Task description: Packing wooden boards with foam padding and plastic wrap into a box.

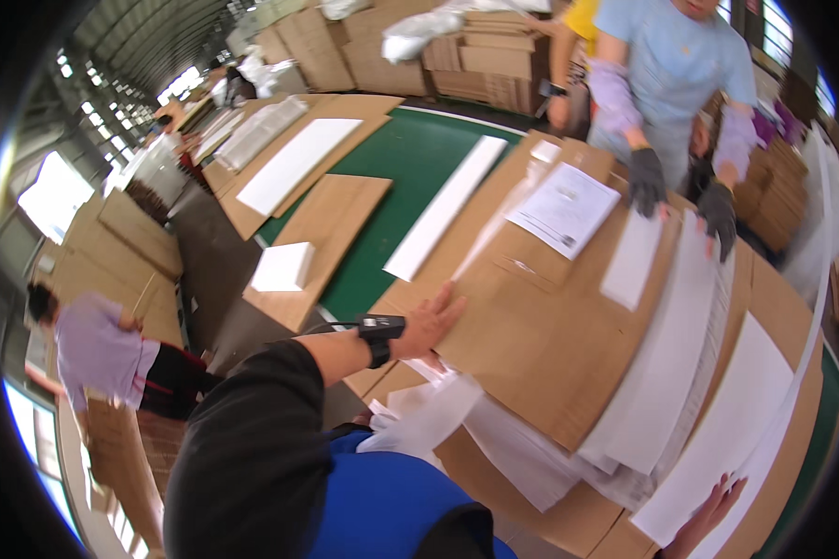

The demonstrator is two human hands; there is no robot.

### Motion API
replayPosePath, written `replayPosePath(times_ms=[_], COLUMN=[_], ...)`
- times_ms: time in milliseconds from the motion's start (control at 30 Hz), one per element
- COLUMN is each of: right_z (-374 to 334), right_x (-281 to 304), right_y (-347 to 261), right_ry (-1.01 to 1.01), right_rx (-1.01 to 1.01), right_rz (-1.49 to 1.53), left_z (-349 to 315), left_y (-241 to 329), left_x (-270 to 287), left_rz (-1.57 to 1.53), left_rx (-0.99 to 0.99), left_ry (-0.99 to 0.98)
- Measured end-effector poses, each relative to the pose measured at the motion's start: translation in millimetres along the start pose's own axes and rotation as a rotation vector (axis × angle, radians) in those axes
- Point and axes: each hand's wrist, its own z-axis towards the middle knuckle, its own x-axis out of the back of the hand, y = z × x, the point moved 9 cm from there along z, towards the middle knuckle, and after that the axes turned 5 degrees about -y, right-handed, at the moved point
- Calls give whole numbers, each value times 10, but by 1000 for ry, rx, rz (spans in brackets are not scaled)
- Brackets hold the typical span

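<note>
My left hand, with a dark device strapped at its wrist, lies with fingers spread on the edge of a brown cardboard sheet. Crumpled translucent wrapping bunches just below that hand. At the lower right, my right hand touches a long white panel, its visible fingers stretched out. White strips in clear wrapping run between the cardboard and this panel. A printed paper sheet lies on the cardboard, beside a short white board.
Across the table, a co-worker's gloved hands touch the white strips. On the green conveyor surface lie a narrow white board and a cardboard piece bearing a white block. Another person bends at the left. Stacked cartons stand behind.
</note>
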Motion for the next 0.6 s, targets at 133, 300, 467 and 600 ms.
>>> replayPosePath(times_ms=[133, 300, 467, 600], right_z=[-938, -1772, -2586, -3154], right_x=[-1384, -3147, -4524, -5712], right_y=[-1793, -2237, -2827, -2890], right_ry=[-498, -928, -934, -938], right_rx=[381, 213, 252, 455], right_rz=[-83, 142, 59, -133], left_z=[-18, -329, -1208, -1176], left_y=[76, -59, -354, -1209], left_x=[58, 367, 1237, 669], left_rz=[-61, -50, -643, -1393], left_rx=[14, -37, -332, -77], left_ry=[-36, 42, 364, 291])
